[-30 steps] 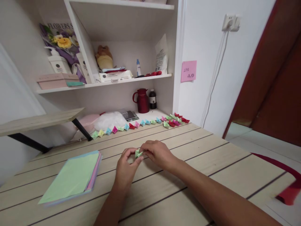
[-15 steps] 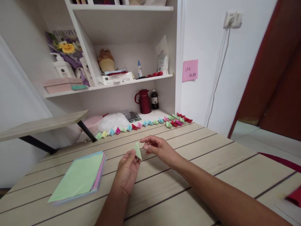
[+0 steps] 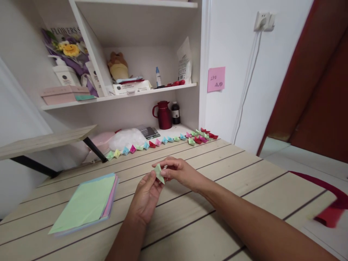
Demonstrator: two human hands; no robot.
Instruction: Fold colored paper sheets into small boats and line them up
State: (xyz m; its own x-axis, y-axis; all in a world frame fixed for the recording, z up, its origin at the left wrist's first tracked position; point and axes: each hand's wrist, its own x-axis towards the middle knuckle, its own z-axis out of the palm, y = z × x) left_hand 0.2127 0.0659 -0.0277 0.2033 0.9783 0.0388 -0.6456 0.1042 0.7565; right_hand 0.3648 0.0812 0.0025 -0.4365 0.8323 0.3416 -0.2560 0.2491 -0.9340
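Note:
A small folded piece of light green paper is held up above the middle of the table. My left hand pinches it from the lower left, thumb in front and fingers behind. From the right, my right hand grips the same paper, its thumb on the near face and its index finger at the top edge. Part of the paper is covered by the fingers. Beyond the hands, a row of small folded paper boats in several colours runs along the table's back edge.
A stack of coloured paper, green on top, lies left on the slatted table. Behind stand a red jug and a dark bottle. A small raised shelf is at left, a red stool at right.
My right hand has moved left onto the green paper and closed on it. The left hand keeps its pinch. The camera view has shifted slightly.

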